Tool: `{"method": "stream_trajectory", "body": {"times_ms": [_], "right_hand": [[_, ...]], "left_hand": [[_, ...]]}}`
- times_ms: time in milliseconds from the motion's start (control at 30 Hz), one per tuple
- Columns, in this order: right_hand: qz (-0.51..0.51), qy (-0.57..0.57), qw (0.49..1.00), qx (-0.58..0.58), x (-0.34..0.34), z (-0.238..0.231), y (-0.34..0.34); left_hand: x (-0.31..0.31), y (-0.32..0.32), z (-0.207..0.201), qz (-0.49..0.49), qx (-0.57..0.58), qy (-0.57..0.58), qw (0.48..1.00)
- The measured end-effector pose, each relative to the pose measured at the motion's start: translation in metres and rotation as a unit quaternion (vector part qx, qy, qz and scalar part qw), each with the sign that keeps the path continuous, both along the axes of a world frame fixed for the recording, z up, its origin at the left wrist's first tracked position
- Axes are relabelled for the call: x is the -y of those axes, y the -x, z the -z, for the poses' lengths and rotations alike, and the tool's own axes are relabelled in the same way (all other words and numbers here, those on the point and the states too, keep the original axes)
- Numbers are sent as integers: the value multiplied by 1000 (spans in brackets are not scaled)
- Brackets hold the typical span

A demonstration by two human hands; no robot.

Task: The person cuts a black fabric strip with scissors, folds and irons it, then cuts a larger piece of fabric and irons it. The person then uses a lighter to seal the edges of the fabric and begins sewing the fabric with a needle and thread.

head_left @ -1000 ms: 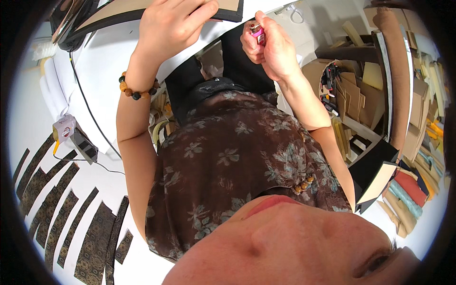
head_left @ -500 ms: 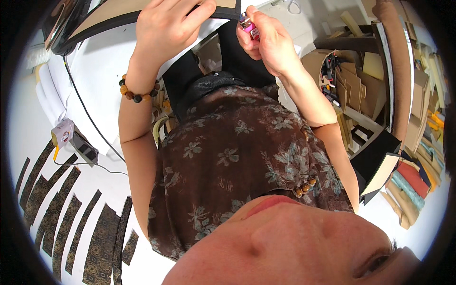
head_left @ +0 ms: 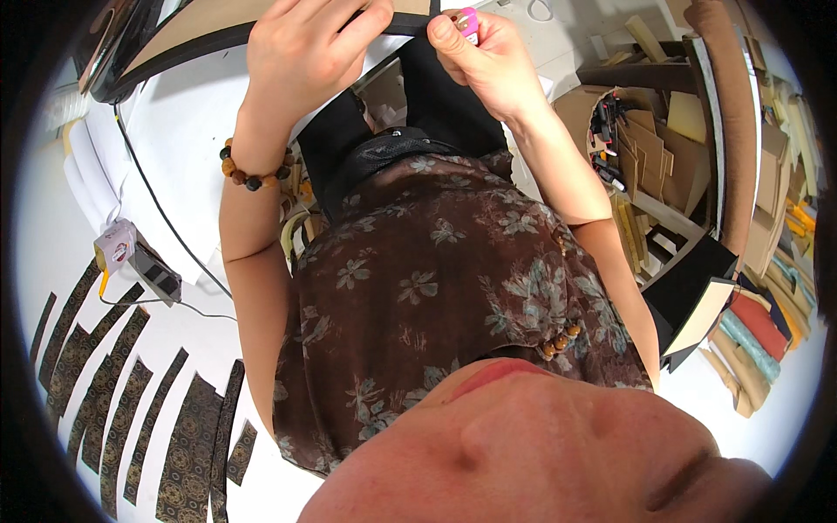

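Observation:
A pink lighter [head_left: 469, 21] with a metal top is gripped in my right hand [head_left: 490, 65], the thumb lying along it. It is close to the right corner of a beige board with black edging [head_left: 199, 35]. My left hand [head_left: 305, 61], with a wooden bead bracelet at the wrist, holds the board's near edge, back of the hand up and fingers bent over it. The board slants across the top of the view, over the white table [head_left: 174, 148]. Its far part and my left fingertips are cut off by the upper rim.
A black cable [head_left: 161, 209] runs down the table to a small box-like device [head_left: 157, 275]. Several dark patterned fabric strips [head_left: 187, 453] lie at lower left. Cardboard pieces [head_left: 649, 166] and a tall brown roll [head_left: 728, 113] stand right, with fabric rolls [head_left: 754, 336] below.
My right hand has turned, so the lighter's pink end now points up and its metal top is mostly behind my thumb. My left hand has barely moved on the board.

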State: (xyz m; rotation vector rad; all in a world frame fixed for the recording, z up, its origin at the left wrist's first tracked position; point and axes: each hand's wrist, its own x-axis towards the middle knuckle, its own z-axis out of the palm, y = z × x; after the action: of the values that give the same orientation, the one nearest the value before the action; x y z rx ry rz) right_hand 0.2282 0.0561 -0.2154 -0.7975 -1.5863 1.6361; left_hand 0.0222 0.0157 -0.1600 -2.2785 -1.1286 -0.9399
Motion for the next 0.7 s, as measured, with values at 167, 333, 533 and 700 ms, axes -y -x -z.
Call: {"method": "stream_trajectory", "body": {"times_ms": [167, 333, 533, 700], "right_hand": [[-72, 209, 965, -139, -6, -1, -1], [-29, 199, 977, -68, -4, -4, -1], [-14, 259, 950, -174, -7, -23, -1], [-51, 248, 963, -95, -1, -29, -10]], "left_hand": [[1, 1, -7, 7, 18, 19, 1000], [-3, 1, -3, 19, 23, -16, 999], [-6, 4, -1, 18, 34, -1, 999], [-4, 4, -14, -6, 8, 44, 999]]}}
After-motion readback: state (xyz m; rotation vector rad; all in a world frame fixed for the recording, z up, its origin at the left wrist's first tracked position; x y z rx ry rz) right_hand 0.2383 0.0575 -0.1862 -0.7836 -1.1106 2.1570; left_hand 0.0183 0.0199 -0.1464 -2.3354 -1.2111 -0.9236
